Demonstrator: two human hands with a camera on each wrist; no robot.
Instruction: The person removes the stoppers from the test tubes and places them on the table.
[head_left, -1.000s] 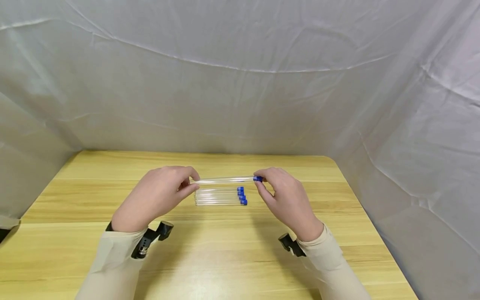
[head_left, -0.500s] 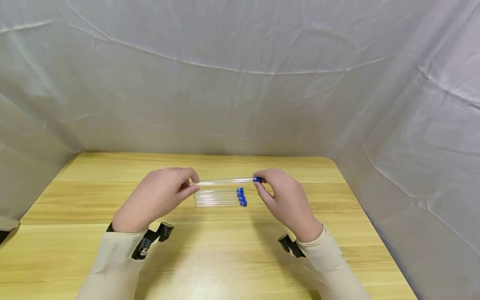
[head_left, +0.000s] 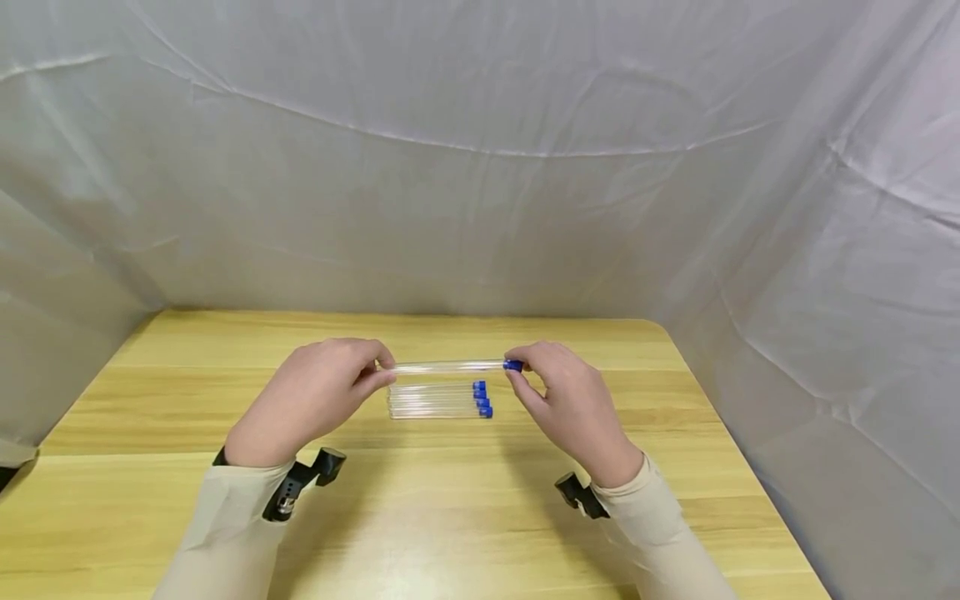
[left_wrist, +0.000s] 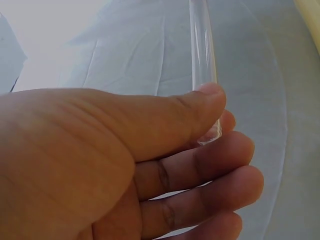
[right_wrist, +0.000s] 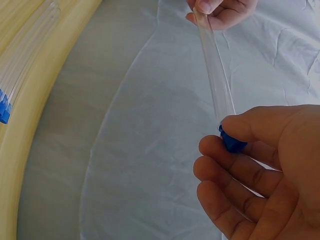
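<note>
Both hands hold one clear, slender glass test tube point(head_left: 448, 366) level above the light wooden table point(head_left: 450, 517). The left hand point(head_left: 311, 396) pinches its closed round end between thumb and fingers point(left_wrist: 210, 107), while the right hand point(head_left: 573, 400) pinches the small blue plastic cap point(right_wrist: 231, 141) on the other end between thumb and forefinger, the remaining fingers loosely curled below. Compared with a second ago, the tube and both hands sit almost where they were, shifted only slightly in the head view; the cap is still seated on the tube, so nothing has come apart. Just below the held tube, a row of matching blue-capped clear tubes point(head_left: 438, 402) lies on the table, caps to the right. No brand, label or writing is readable on anything.
</note>
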